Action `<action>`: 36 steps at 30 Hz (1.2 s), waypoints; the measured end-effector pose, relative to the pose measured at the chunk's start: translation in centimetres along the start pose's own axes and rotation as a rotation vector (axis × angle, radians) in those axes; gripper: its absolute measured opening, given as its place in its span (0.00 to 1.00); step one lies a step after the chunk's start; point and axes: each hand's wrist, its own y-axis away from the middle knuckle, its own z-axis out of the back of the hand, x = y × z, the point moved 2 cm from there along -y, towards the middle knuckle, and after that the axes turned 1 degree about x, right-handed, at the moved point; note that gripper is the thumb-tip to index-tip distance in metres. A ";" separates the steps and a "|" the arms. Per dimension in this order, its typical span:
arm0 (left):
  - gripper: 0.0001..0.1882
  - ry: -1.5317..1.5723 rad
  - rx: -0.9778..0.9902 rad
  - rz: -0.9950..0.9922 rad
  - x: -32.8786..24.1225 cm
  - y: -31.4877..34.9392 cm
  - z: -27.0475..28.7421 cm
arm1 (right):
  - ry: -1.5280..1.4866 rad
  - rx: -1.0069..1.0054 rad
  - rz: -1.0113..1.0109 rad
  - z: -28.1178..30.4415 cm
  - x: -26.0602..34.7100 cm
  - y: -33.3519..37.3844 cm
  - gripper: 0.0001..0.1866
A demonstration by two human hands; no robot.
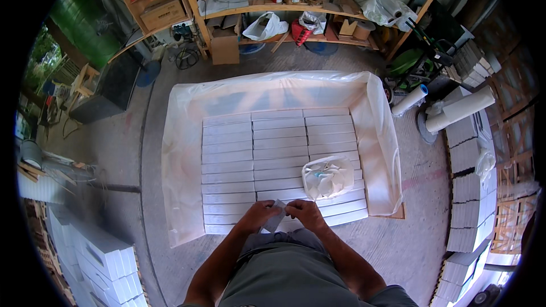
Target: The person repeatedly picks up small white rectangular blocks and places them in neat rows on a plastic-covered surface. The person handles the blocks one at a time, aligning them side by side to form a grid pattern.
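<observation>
My left hand (261,212) is closed on a small pale grey sheet (273,220), perhaps a card or label, held in front of my waist. The fingers of my right hand (305,214) pinch together at the sheet's upper right edge; whether a separate piece is between them is too small to tell. Below and beyond my hands, white flat cartons (278,141) lie packed in three columns inside a large crate lined with clear plastic film (181,159). On the cartons, beyond my right hand, sits an open white bag (328,177) full of crumpled pale paper pieces.
Stacks of white cartons stand at the left (108,253) and right (471,193). Film rolls (462,110) lean at the right, near a green-wheeled cart (406,61). A wooden shelf (273,9) with bags and boxes runs along the back. Bare concrete floor (119,136) surrounds the crate.
</observation>
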 end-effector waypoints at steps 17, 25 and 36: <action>0.20 -0.085 -0.085 0.017 -0.1 0.6 -0.5 | 0.030 -0.297 0.127 -1.2 -0.7 1.5 0.12; 0.20 -0.165 -0.099 -0.035 0.3 0.5 -0.6 | 0.190 -0.317 0.283 -1.5 0.1 1.9 0.11; 0.18 -0.298 -0.023 -0.034 0.9 0.0 -1.5 | -0.016 -0.162 -0.001 -0.3 -2.1 1.3 0.15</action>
